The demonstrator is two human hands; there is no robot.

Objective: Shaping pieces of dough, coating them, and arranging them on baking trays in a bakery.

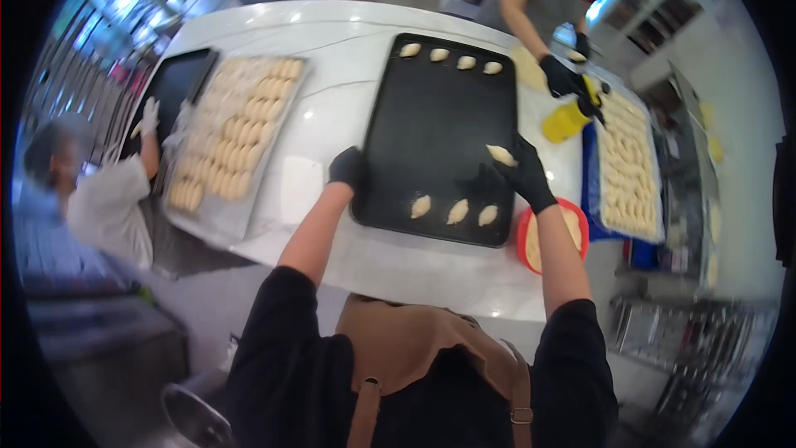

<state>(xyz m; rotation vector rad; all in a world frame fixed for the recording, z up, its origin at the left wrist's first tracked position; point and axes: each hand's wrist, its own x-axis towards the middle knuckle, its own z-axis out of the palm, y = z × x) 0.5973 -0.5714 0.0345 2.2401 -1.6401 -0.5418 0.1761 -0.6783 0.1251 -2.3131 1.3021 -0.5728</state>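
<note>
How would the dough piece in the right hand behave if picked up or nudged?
The dough piece is probably light, being small beside the right hand. Its pale, unbaked look suggests it would be soft and dent rather than crack. Its tapered ends would likely make it wobble rather than roll straight.

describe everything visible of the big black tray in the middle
The tray is black, rectangular, with rounded corners and a low raised rim; it looks metal. It lies flat on the white table, longer sides running away from the person. Four dough pieces line its far end, three its near end. The left hand is at its left rim; the right hand holds another dough piece over its right side.
</note>
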